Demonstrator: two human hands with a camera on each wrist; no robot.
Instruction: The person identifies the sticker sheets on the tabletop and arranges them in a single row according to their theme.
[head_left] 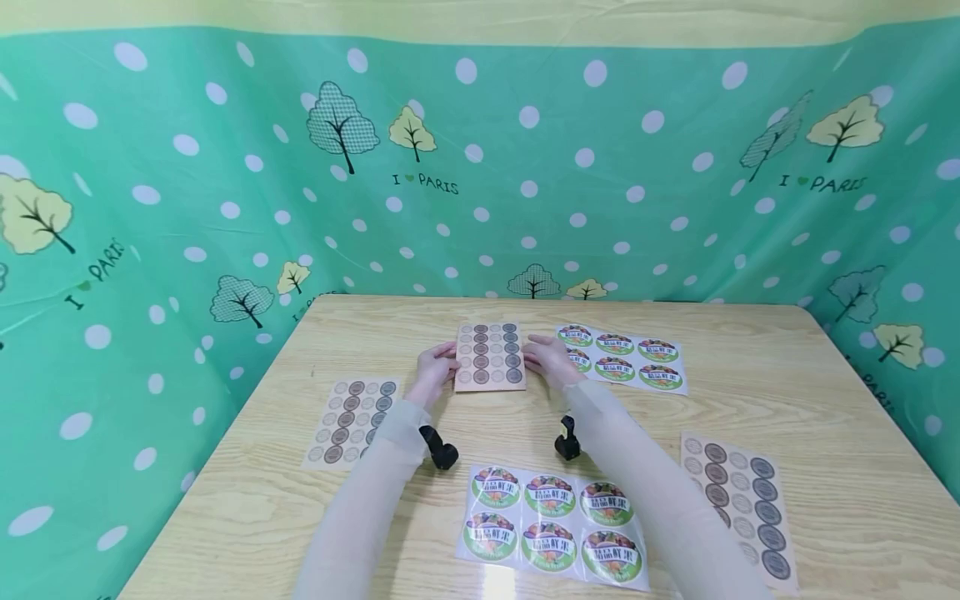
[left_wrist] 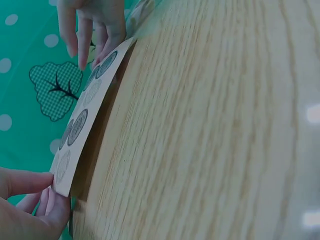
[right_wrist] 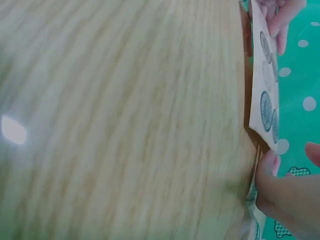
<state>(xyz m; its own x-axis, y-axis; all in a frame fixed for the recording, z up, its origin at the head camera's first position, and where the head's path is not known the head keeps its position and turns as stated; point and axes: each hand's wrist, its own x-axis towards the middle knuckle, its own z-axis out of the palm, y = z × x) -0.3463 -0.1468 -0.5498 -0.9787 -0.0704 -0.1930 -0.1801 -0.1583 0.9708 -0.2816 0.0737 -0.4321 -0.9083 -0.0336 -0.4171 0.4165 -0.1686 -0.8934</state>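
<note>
A light brown sheet of round stickers [head_left: 488,357], in columns of pale, brown and dark circles, is at the back middle of the table, raised off the wood in both wrist views. My left hand [head_left: 435,367] pinches its left edge, with the thumb above and fingers below in the left wrist view [left_wrist: 35,205]. At the right edge is my right hand [head_left: 551,360]. In the right wrist view, a fingertip of the right hand [right_wrist: 290,195] meets the sheet's near corner, while another digit stands apart.
A glossy sheet of oval fruit labels [head_left: 660,362] lies right of my right hand; another label sheet [head_left: 551,525] lies in front, between my forearms. Similar round-sticker sheets lie at left [head_left: 333,425] and right [head_left: 750,517]. A green patterned curtain [head_left: 480,167] hangs behind the wooden table [head_left: 750,375].
</note>
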